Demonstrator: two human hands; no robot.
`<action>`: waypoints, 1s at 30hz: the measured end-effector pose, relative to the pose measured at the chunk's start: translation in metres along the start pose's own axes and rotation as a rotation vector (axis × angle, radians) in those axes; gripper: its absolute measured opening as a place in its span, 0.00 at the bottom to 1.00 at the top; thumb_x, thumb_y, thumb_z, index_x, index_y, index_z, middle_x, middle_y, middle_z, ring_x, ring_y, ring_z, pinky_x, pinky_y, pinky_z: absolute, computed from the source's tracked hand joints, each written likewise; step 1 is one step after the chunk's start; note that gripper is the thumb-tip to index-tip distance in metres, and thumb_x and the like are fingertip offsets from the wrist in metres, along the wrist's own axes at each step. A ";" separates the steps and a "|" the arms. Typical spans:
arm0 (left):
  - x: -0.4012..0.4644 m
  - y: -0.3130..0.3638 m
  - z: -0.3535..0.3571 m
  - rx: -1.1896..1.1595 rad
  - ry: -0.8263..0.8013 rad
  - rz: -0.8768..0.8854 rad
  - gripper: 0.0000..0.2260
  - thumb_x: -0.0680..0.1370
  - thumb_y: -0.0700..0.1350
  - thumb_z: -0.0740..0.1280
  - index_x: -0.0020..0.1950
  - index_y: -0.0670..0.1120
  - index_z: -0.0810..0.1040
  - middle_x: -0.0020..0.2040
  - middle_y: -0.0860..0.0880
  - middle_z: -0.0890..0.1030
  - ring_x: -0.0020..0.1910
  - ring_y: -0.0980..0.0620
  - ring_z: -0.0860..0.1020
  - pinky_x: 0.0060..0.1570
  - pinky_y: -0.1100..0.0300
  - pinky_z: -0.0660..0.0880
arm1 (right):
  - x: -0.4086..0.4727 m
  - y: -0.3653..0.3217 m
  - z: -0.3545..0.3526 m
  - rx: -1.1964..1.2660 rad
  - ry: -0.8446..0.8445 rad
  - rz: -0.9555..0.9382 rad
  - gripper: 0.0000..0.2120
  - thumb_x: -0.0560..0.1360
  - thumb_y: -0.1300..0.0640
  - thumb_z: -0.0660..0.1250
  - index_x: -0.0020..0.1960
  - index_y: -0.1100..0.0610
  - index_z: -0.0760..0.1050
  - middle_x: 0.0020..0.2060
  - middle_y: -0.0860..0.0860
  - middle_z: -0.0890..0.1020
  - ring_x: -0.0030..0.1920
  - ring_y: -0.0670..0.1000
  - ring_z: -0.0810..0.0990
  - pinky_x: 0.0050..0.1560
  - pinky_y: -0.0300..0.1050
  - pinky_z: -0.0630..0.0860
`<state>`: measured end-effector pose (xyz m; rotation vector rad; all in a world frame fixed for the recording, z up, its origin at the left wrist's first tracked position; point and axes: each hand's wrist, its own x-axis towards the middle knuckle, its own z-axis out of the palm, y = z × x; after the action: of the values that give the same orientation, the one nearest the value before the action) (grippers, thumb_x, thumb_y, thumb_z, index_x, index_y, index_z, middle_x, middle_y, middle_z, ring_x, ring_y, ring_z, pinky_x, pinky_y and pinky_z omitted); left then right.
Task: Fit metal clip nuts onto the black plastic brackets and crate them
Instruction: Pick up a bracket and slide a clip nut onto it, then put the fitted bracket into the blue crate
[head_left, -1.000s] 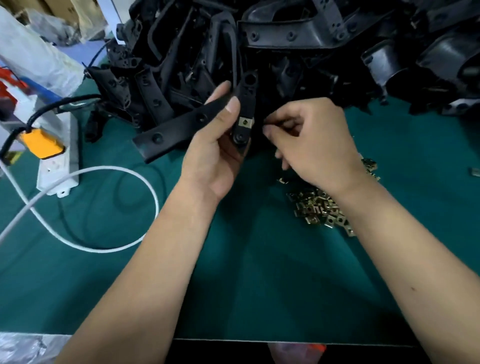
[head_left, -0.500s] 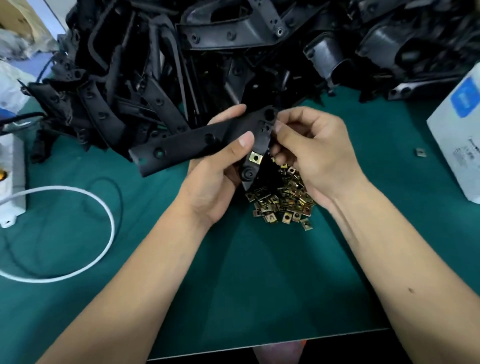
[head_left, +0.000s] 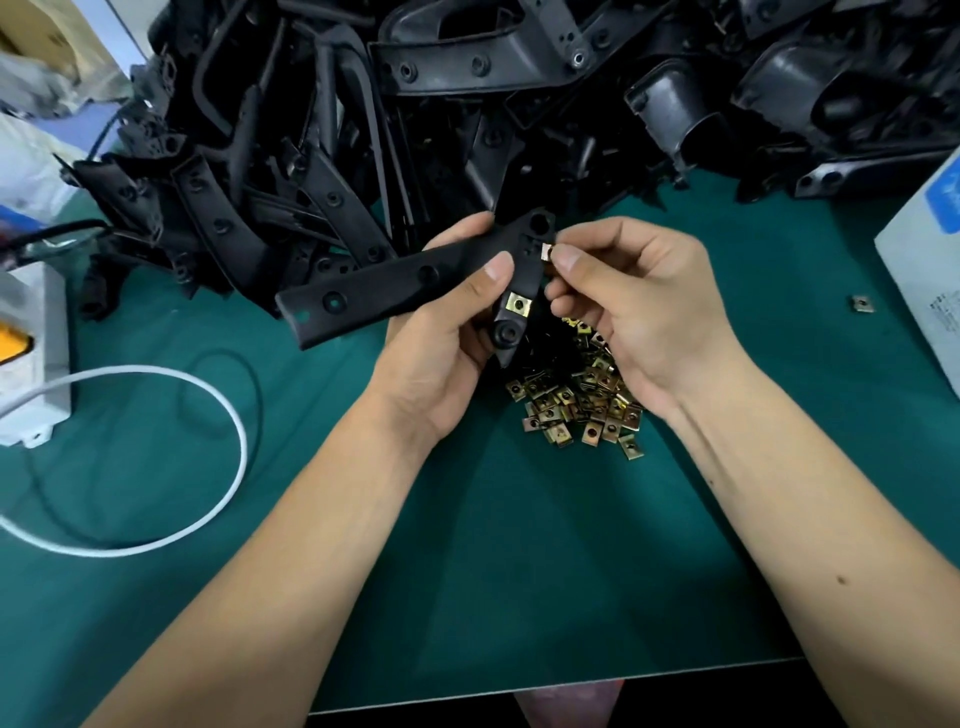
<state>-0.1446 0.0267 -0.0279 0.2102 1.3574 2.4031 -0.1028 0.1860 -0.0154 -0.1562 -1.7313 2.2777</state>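
The left hand (head_left: 441, 343) grips the bracket (head_left: 415, 280) steady while the right hand (head_left: 631, 306) fingers pinch a clip nut (head_left: 546, 251) against its 3 o'clock edge, apparently to slide it on.

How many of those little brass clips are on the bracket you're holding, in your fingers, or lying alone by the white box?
Fitted on the held bracket: 1
Pinched in the right hand: 1
Alone by the white box: 1
Total: 3
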 end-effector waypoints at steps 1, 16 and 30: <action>0.000 0.000 -0.001 0.009 -0.009 0.000 0.19 0.78 0.40 0.71 0.69 0.49 0.78 0.61 0.42 0.84 0.57 0.47 0.83 0.54 0.53 0.81 | 0.000 0.000 0.000 0.001 0.003 0.001 0.04 0.77 0.69 0.71 0.47 0.62 0.82 0.36 0.54 0.84 0.36 0.50 0.83 0.38 0.40 0.80; -0.006 0.001 0.000 0.102 -0.081 0.022 0.19 0.77 0.40 0.71 0.67 0.51 0.77 0.61 0.44 0.84 0.56 0.46 0.83 0.56 0.47 0.81 | -0.006 -0.005 0.004 0.040 -0.043 -0.023 0.11 0.76 0.69 0.71 0.48 0.58 0.72 0.32 0.50 0.79 0.32 0.50 0.79 0.32 0.40 0.73; -0.011 0.000 0.013 0.072 -0.027 0.028 0.22 0.77 0.42 0.73 0.71 0.47 0.76 0.59 0.44 0.84 0.55 0.47 0.83 0.57 0.50 0.81 | -0.016 -0.006 0.008 -0.043 0.046 -0.079 0.11 0.79 0.64 0.71 0.61 0.60 0.78 0.35 0.53 0.82 0.32 0.52 0.80 0.32 0.44 0.75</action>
<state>-0.1304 0.0325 -0.0201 0.2821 1.4392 2.3671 -0.0889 0.1760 -0.0083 -0.1444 -1.7330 2.1653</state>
